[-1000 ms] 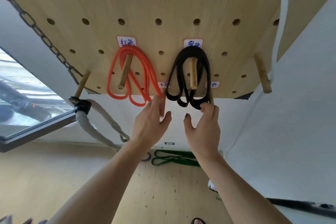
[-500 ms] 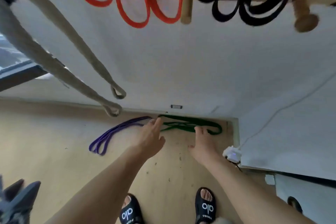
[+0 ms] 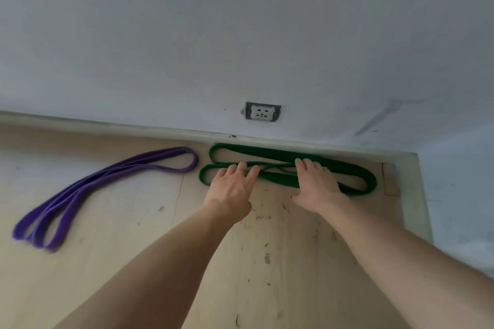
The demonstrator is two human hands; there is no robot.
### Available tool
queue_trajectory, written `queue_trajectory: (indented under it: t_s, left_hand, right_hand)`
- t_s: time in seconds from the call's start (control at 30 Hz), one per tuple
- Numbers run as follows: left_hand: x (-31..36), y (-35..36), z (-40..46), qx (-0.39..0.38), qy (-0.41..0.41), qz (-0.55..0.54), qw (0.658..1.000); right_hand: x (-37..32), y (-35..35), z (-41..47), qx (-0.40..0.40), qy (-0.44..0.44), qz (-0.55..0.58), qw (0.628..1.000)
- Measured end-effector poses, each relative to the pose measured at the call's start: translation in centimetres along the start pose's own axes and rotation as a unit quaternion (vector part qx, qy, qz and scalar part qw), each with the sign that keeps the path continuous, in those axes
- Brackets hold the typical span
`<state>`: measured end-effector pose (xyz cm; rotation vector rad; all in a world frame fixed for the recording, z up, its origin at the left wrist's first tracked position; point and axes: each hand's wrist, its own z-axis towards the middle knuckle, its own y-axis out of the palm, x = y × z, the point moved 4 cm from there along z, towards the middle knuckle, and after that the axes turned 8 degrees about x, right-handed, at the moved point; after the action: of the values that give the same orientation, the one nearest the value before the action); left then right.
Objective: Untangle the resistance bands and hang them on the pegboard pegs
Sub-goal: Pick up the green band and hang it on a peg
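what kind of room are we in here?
Likely a corner of a home or small workout room: pale wood floor, painted wall with a low wall socket, and a purple band and green band lying on the floor.

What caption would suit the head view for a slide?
Both hands, left and right, reach the folded green rubber resistance band lying beside the purple rubber band.

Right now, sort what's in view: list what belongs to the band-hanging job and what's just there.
Job:
green band, on the floor by the wall, both hands reaching onto it
purple band, on the floor to its left, untouched
left hand
right hand

Just there:
wall socket
skirting board
wooden floor
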<state>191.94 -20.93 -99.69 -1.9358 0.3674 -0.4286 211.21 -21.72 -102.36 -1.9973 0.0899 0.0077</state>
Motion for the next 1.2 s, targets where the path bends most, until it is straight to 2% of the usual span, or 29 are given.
queue_trajectory:
  t_s: [0.13, 0.27, 0.57, 0.7, 0.97, 1.2]
  left_hand:
    - [0.1, 5.2, 3.5, 0.001, 0.016, 0.048, 0.999]
    - [0.5, 7.1, 5.7, 0.014, 0.043, 0.104, 0.994]
    - [1.4, 7.6, 10.0, 0.045, 0.042, 0.15, 0.987]
    - [1.9, 7.4, 11.0, 0.058, 0.044, 0.145, 0.987]
    - [1.5, 6.4, 12.2, 0.149, 0.054, 0.151, 0.976]
    - [2.2, 6.1, 12.8, 0.117, 0.046, 0.142, 0.982]
  right_hand:
    - [2.0, 4.3, 3.4, -0.011, -0.014, -0.019, 1.0]
    - [3.0, 5.8, 5.1, 0.01, -0.026, -0.021, 0.999]
    - [4.0, 6.7, 6.5, 0.09, -0.07, -0.032, 0.993]
    - [4.2, 7.0, 6.5, 0.092, -0.081, -0.016, 0.992]
    - [4.4, 6.9, 6.8, 0.106, -0.078, -0.008, 0.991]
    - [4.0, 6.3, 7.5, 0.135, -0.07, -0.021, 0.988]
